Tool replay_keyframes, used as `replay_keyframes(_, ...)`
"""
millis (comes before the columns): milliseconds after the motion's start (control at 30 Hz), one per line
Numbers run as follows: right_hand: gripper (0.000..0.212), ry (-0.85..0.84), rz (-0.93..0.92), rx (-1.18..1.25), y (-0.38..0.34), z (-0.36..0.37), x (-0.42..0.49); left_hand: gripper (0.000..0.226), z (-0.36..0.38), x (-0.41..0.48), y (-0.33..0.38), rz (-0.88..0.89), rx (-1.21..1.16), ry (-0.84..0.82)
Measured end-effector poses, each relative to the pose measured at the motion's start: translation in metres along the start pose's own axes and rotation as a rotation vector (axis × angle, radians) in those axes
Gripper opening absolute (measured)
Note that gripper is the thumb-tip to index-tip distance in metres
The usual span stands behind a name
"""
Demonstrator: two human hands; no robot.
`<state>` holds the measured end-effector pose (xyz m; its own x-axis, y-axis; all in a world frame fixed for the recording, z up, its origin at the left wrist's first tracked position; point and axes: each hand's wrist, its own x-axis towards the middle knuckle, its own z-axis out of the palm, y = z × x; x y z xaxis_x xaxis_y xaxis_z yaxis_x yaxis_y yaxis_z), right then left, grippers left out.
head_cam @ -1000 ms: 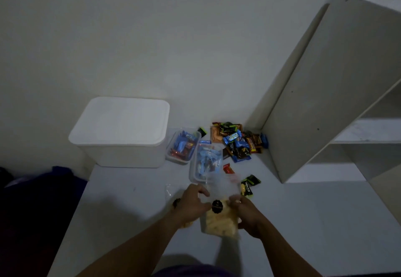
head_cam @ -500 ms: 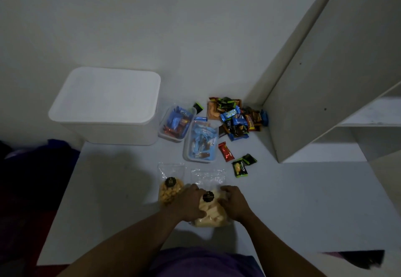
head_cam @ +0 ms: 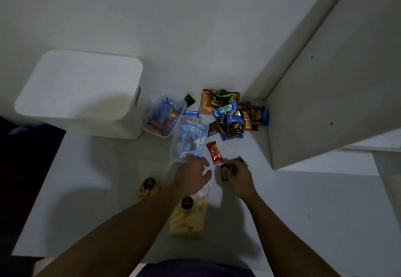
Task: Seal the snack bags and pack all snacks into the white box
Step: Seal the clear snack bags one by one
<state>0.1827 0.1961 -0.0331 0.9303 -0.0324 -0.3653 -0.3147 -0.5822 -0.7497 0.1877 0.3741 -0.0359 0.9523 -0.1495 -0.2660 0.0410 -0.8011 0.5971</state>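
Light is dim and cool grey, with fine grain throughout. The lid of the white box (head_cam: 78, 85) is the brightest surface. Broad soft shadows lie on the table (head_cam: 314, 211) left of the left forearm and between the arms. The left hand (head_cam: 193, 174) is slightly blurred. Wide-angle distortion slants the shelf unit (head_cam: 336, 81); the left edge falls near black.

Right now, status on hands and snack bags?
Left grip open by clear plastic bag of yellow chips. Right grip holding small dark snack packet. White lidded box shut.
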Motion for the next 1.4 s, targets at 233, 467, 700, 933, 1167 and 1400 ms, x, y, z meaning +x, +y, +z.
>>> replay_keyframes(233, 0.018, 0.102, 0.072, 0.114, 0.013, -0.049, 0.080, 0.019, -0.001, 0.089, 0.049, -0.086, -0.106, 0.093)
replay_keyframes(467, 0.014, 0.108, 0.129, 0.243, 0.005, -0.068, 0.155, 0.018, -0.020, 0.168, 0.052, -0.109, -0.022, 0.247)
replay_keyframes(700, 0.026, 0.153, 0.094, 0.246, -0.033, -0.074, 0.234, 0.033, -0.031, 0.234, 0.028, -0.149, -0.022, 0.241)
replay_keyframes(933, 0.040, -0.003, 0.212, 0.333, -0.050, -0.074, 0.280, 0.064, -0.019, 0.256, 0.014, -0.293, -0.406, 0.248)
replay_keyframes(1167, 0.023, -0.015, 0.127, 0.311, -0.042, -0.073, 0.272, 0.095, -0.025, 0.269, 0.002, -0.233, -0.385, 0.123)
replay_keyframes(1400, 0.024, -0.067, 0.042, 0.295, -0.045, -0.069, 0.249, 0.075, -0.028, 0.266, 0.009, -0.188, -0.439, 0.086)
